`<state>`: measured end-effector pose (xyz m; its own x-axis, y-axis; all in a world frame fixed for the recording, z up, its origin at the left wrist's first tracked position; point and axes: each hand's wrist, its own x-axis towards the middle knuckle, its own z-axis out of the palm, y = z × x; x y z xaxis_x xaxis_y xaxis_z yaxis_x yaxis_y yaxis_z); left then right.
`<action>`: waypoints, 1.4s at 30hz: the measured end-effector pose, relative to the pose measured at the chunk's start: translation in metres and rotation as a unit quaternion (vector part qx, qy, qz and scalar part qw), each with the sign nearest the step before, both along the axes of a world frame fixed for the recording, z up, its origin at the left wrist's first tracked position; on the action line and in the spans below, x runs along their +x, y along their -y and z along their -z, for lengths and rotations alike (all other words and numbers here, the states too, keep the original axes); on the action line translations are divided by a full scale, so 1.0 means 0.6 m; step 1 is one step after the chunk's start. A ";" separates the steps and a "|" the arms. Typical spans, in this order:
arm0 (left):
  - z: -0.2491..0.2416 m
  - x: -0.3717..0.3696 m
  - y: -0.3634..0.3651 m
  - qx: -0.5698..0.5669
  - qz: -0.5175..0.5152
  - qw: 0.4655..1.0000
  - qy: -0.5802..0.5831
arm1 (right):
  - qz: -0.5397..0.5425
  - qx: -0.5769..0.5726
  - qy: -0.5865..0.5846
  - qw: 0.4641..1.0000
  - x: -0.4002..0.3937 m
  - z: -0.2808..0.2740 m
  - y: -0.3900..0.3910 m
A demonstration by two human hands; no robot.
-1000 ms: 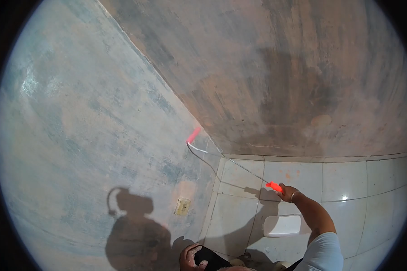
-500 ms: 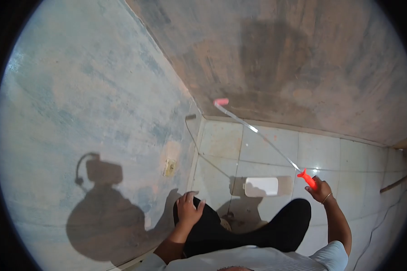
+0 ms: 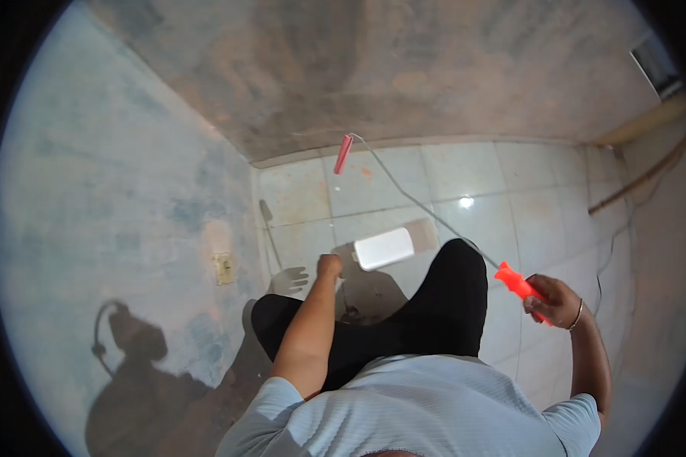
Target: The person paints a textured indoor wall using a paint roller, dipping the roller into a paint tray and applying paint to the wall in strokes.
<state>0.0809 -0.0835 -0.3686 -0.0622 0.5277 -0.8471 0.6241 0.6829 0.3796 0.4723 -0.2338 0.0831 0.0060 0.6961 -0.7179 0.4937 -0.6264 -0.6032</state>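
My right hand (image 3: pixel 558 299) is closed around the orange handle of a paint roller (image 3: pixel 514 280). The roller's thin metal rod reaches up and left to a small pink-red roller head (image 3: pixel 344 154), tilted above the floor near the wall's foot. Over the tiles, left of a white plastic tub (image 3: pixel 384 249), is my left hand (image 3: pixel 329 266), reaching forward past my knee. Its fingers point away and are mostly hidden, but its shadow shows them spread. It appears to hold nothing.
A patchy wall (image 3: pixel 122 175) with a socket box (image 3: pixel 223 268) stands at left, meeting a brownish wall (image 3: pixel 404 84) ahead. White floor tiles (image 3: pixel 465 175) lie between. At right are a wooden stick (image 3: pixel 636 183) and a cable (image 3: pixel 606 263) on the floor.
My left hand has left my knee and reached forward toward the tub. The roller head has swung left and turned from sideways to near upright. The view has shifted right.
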 end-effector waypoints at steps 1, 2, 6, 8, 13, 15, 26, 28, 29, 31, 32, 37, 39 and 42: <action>0.047 0.000 0.011 0.009 -0.062 0.997 -0.052 | 0.017 -0.050 0.011 0.999 -0.014 -0.008 0.017; 0.061 0.003 0.018 -0.025 -0.073 0.996 -0.041 | 0.040 -0.066 0.001 0.997 -0.027 -0.014 0.039; 0.048 0.040 0.040 -0.029 -0.143 0.989 0.014 | 0.112 -0.110 -0.029 0.987 -0.040 -0.038 0.103; 0.044 0.063 0.032 -0.031 -0.116 0.992 0.048 | 0.158 -0.148 -0.047 0.975 -0.038 -0.063 0.111; 0.033 0.115 0.034 0.043 -0.114 0.991 0.061 | 0.212 -0.210 -0.034 0.954 -0.040 -0.078 0.123; 0.032 0.130 0.029 0.045 -0.112 0.988 0.096 | 0.223 -0.218 -0.024 0.950 -0.051 -0.062 0.125; 0.028 0.240 -0.008 0.055 -0.087 0.973 0.206 | 0.245 -0.188 -0.003 0.951 -0.062 0.105 0.128; 0.021 0.255 -0.027 0.058 -0.076 0.975 0.201 | 0.254 -0.181 -0.016 0.950 -0.062 0.120 0.125; 0.012 0.258 -0.030 0.061 -0.076 0.977 0.189 | 0.261 -0.182 -0.014 0.948 -0.061 0.128 0.127; -0.008 0.264 -0.038 0.082 -0.070 0.974 0.198 | 0.263 -0.156 -0.014 0.952 -0.057 0.147 0.130; -0.006 0.264 -0.044 0.075 -0.073 0.973 0.207 | 0.268 -0.156 -0.014 0.951 -0.058 0.153 0.128; -0.012 0.254 -0.042 0.027 -0.074 0.971 0.225 | 0.293 -0.142 -0.014 0.946 -0.052 0.181 0.121; 0.013 0.245 -0.042 0.004 -0.055 0.974 0.218 | 0.300 -0.147 -0.019 0.942 -0.051 0.175 0.121; 0.032 0.240 -0.039 -0.008 -0.056 0.975 0.216 | 0.300 -0.144 -0.031 0.942 -0.046 0.175 0.127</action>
<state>0.2251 -0.0602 -0.3881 0.2460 0.5250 -0.8148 0.3296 0.7452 0.5797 0.4447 -0.3102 -0.0217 0.2887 0.3557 -0.8889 -0.0329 -0.9242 -0.3805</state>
